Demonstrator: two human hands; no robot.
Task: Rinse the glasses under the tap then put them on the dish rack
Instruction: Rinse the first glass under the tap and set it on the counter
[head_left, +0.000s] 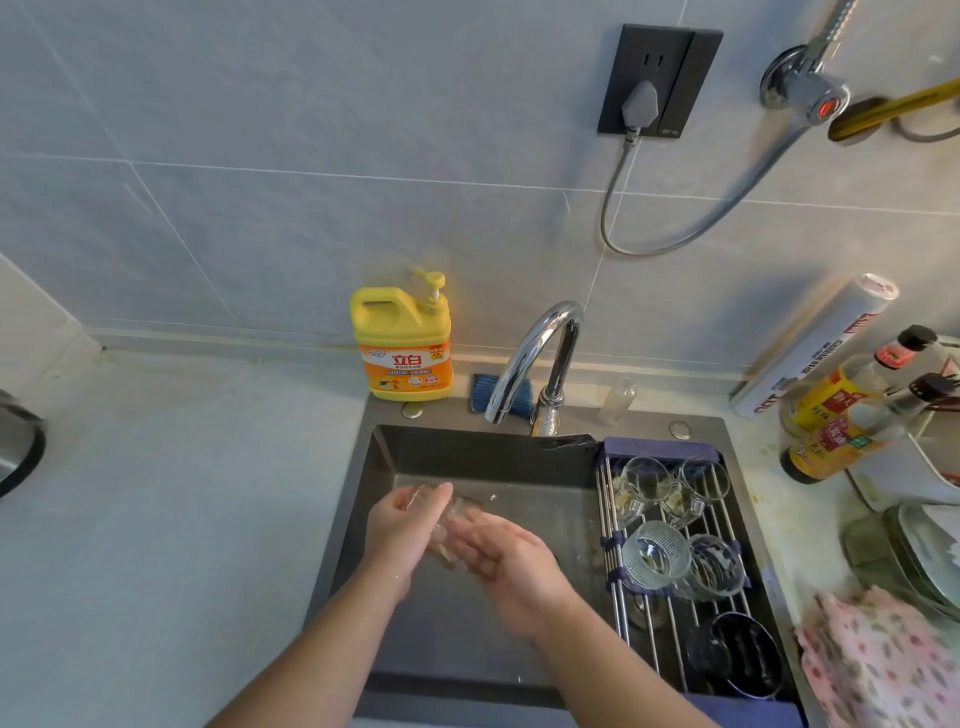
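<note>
A clear glass (457, 512) lies on its side between both hands, low over the dark sink (384, 457). My left hand (400, 525) grips it from the left and my right hand (498, 556) cups it from the right. The chrome tap (535, 353) curves above the sink's back edge; no water stream is visible. A roll-up dish rack (675, 623) spans the sink's right side. On it rest two clear mugs (670, 486), two ribbed glass cups (657, 556) and a dark glass (743, 654).
A yellow dish soap bottle (402, 343) and a blue sponge (519, 395) stand behind the sink. Sauce bottles (841, 415), a foil roll (821, 343), stacked plates (924, 551) and a pink floral cloth (883, 665) crowd the right counter. A wall socket (657, 78) hangs above.
</note>
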